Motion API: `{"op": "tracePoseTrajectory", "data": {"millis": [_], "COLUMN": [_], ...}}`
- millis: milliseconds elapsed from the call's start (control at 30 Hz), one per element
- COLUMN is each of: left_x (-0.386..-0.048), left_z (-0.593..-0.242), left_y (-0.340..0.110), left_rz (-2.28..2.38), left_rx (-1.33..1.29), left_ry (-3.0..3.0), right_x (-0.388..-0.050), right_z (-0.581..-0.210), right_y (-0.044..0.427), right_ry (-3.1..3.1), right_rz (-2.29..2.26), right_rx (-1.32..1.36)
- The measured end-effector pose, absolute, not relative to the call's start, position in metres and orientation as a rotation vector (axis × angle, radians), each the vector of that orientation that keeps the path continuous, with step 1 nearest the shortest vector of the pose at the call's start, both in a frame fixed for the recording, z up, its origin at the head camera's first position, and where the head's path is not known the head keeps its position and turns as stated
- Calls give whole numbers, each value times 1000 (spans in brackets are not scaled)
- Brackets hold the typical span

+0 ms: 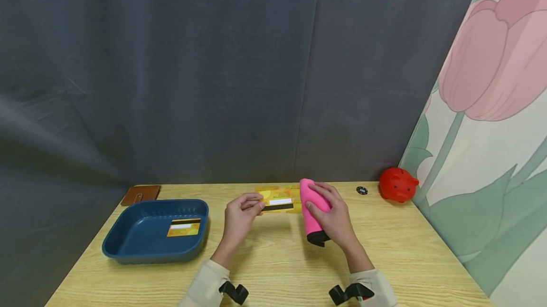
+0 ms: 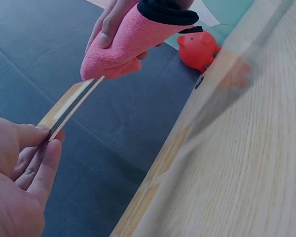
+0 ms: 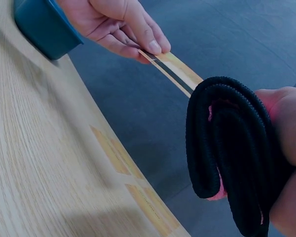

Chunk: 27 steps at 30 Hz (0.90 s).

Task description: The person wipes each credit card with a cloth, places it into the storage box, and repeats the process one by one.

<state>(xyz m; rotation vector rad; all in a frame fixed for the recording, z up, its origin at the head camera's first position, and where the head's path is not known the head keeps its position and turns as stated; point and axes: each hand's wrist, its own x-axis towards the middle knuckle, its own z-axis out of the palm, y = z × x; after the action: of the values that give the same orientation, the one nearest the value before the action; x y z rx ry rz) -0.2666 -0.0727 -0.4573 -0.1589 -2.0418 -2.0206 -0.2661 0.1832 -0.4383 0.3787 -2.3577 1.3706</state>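
i pinch a yellow magnetic-stripe card (image 1: 279,198), striped face toward me, just left of the folded, black-edged pink towel (image 1: 313,196) i grip.

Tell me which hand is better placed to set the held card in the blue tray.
Probably the left: the left hand already pinches the card and is nearer the blue tray, while the right hand grips the pink cloth.

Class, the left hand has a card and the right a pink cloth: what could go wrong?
The left hand pinches the card by one end, so it might slip and drop among the other cards on the table. The right hand holds the pink cloth near the card's free end, so a nudge could bend it.
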Motion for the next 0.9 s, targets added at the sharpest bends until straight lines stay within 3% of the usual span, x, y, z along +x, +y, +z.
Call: {"op": "tracePoseTrajectory", "data": {"millis": [900], "left_x": [-268], "left_z": [-464], "left_y": [-63], "left_rz": [-2121], "left_rx": [-180], "left_ry": [-2014], "right_x": [-261], "right_z": [-446], "right_y": [160], "right_ry": [-2353], "right_rz": [1383], "right_rx": [496]}}
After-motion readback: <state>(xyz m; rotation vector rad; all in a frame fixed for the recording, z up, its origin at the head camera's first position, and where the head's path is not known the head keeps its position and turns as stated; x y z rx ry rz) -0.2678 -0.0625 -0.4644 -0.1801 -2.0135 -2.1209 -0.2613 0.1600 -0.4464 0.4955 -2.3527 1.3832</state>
